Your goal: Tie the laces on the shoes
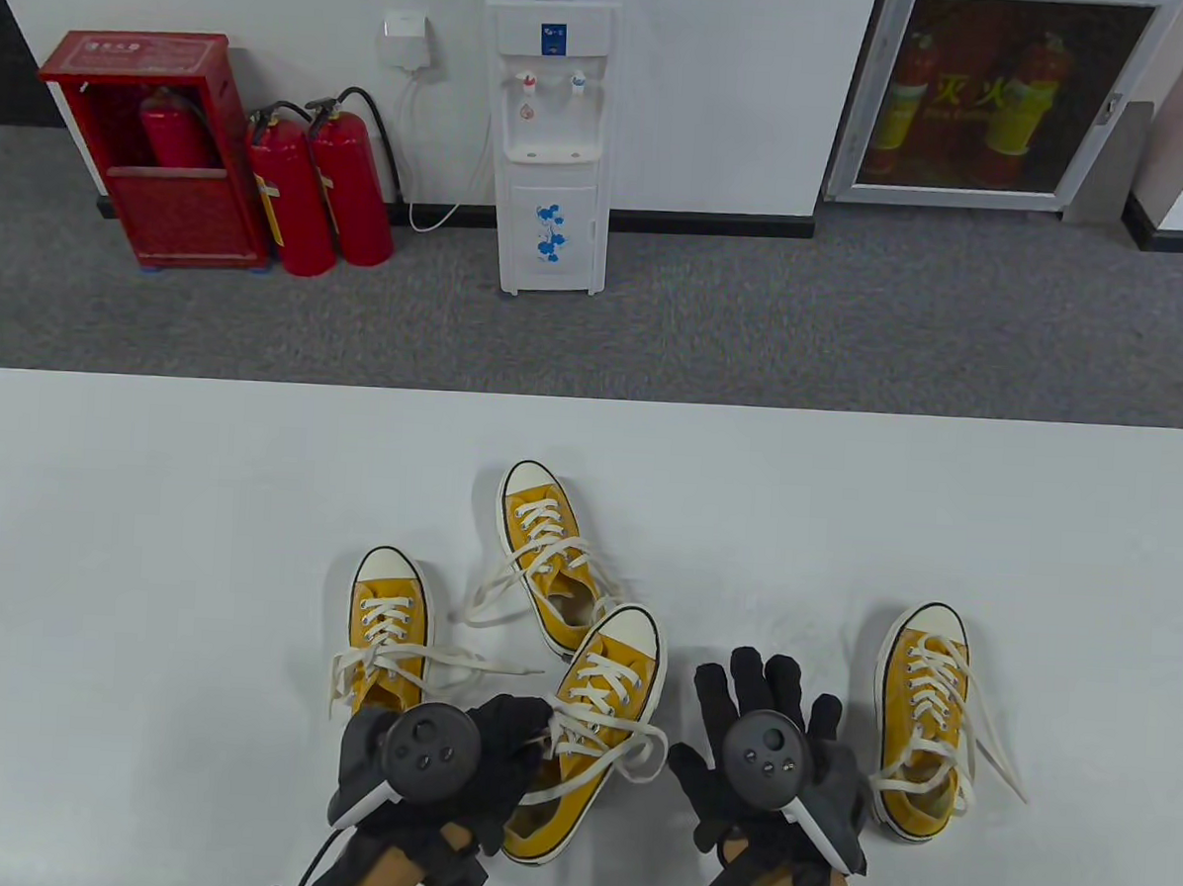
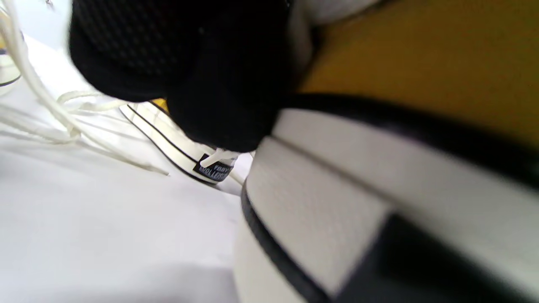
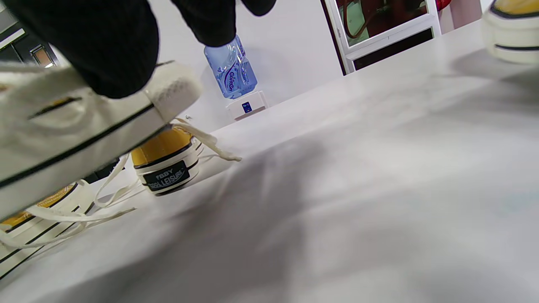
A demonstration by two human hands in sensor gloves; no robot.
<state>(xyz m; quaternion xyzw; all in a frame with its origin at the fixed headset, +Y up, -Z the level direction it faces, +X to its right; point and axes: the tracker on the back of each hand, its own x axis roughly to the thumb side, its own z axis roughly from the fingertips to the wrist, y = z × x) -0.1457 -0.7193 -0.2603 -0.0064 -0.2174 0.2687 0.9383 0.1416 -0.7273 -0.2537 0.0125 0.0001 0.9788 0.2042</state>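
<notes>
Working from the left of the table view, you have 4 yellow shoes on the table (image 1: 153, 499), all with loose laces. Shoe 1 (image 1: 389, 630) lies farthest left, toe pointing away from you. Your left hand (image 1: 436, 762) grips the heel end of shoe 2 (image 1: 592, 720), the fingers wrapped round its rear; the left wrist view shows a gloved finger (image 2: 219, 84) pressed against the heel. Shoe 2's long axis runs from that grip up and to the right, toe tilted toward shoe 3 (image 1: 546, 559) behind it, and its laces (image 1: 606, 736) lie across the tongue just right of your left hand. Your right hand (image 1: 769, 749) hovers with fingers spread, holding nothing, just right of those laces, between shoe 2 and shoe 4 (image 1: 924, 718). My judgement: the right hand is nearer the free lace ends, so it should reach leftward.
</notes>
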